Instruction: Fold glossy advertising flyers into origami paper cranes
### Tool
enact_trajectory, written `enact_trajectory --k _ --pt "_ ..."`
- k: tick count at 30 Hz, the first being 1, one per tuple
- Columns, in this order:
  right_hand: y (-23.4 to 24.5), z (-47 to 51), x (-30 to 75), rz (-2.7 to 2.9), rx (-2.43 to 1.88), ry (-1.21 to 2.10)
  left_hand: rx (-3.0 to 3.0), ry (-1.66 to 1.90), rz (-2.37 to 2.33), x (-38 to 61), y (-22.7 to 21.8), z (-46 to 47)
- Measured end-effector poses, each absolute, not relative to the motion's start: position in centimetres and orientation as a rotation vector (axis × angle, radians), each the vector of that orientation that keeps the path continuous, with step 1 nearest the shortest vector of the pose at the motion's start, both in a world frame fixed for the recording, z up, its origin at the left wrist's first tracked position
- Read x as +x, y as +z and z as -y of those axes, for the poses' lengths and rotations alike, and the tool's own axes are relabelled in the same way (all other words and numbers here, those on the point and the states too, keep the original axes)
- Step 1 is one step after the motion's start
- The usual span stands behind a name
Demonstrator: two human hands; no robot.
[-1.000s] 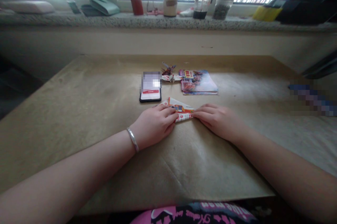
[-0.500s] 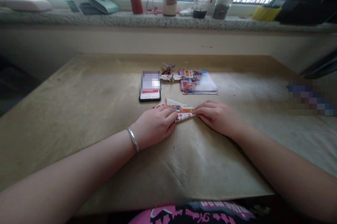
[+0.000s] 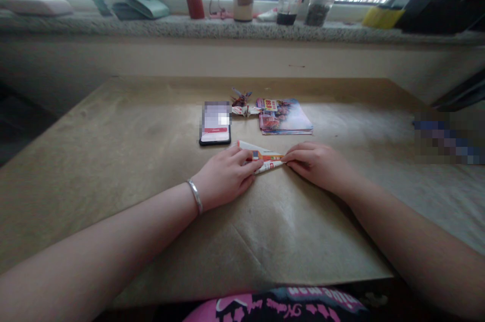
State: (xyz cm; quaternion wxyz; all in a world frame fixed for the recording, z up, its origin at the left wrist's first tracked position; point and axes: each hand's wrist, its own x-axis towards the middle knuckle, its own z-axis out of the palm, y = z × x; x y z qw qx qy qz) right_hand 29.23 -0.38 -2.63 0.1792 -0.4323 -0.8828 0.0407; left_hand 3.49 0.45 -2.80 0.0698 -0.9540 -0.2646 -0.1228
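A folded piece of printed paper [image 3: 265, 157], white with orange and red marks, lies on the brown paper-covered table [image 3: 125, 140]. My left hand [image 3: 225, 178], with a silver bracelet on the wrist, presses its curled fingers on the left part of the fold. From the other side, my right hand [image 3: 318, 165] pinches the paper's right tip, fingers held together against the table.
A phone [image 3: 215, 124] lies just beyond the fold. Behind it sit a small folded paper figure [image 3: 241, 103] and a stack of printed leaflets [image 3: 285, 117]. Bottles, jars and a red cup [image 3: 195, 4] line the stone windowsill [image 3: 227, 29].
The folded paper has become narrower and flatter under my fingers. Both hands have shifted slightly away from me along with it.
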Motion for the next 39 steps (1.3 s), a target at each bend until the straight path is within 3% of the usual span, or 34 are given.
enact_trajectory --k 9,25,29,33,39 --pt "-3.1 -1.0 29.0 2.249 -1.576 0.510 -2.848 -0.391 0.811 3.6 -2.8 -0.3" --pt "-3.7 -1.7 31.3 2.205 -1.645 0.529 -2.847 -0.400 0.820 3.7 -2.7 -0.3" --pt "-3.4 -1.3 31.2 2.174 -1.504 0.432 -2.854 -0.405 0.815 3.7 -2.8 -0.3" --pt "-2.7 -0.4 29.8 2.391 -1.077 0.253 -2.873 -0.400 0.823 3.7 -2.7 -0.3" --pt "-2.6 0.7 28.0 2.594 -1.057 0.047 -2.946 -0.365 0.828 3.0 -2.3 -0.4"
